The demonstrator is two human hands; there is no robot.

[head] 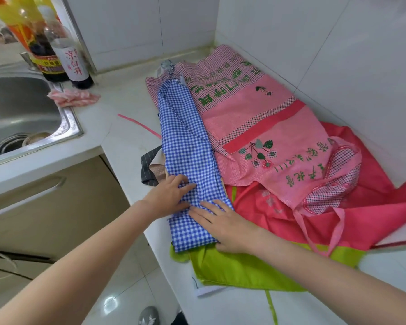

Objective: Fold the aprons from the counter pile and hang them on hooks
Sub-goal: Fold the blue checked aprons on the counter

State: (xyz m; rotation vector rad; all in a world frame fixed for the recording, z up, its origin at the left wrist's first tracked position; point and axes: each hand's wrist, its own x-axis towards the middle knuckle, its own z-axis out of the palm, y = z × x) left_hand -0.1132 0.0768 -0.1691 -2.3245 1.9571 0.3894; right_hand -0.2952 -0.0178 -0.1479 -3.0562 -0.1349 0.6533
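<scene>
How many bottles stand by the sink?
3, clustered behind the sink's corner: a yellow bottle at the back, a dark sauce bottle and a white-labelled bottle in front. Others may be out of frame.

On the counter (127, 146), right of the sink (21, 109): four aprons visible in the pile, namely one blue gingham apron (188, 146), two pink aprons (256, 118) (298, 170) and one red-and-green apron (267, 242); three bottles (56, 45) behind the sink; two hands (167, 195) (223, 225) on the gingham.
</scene>
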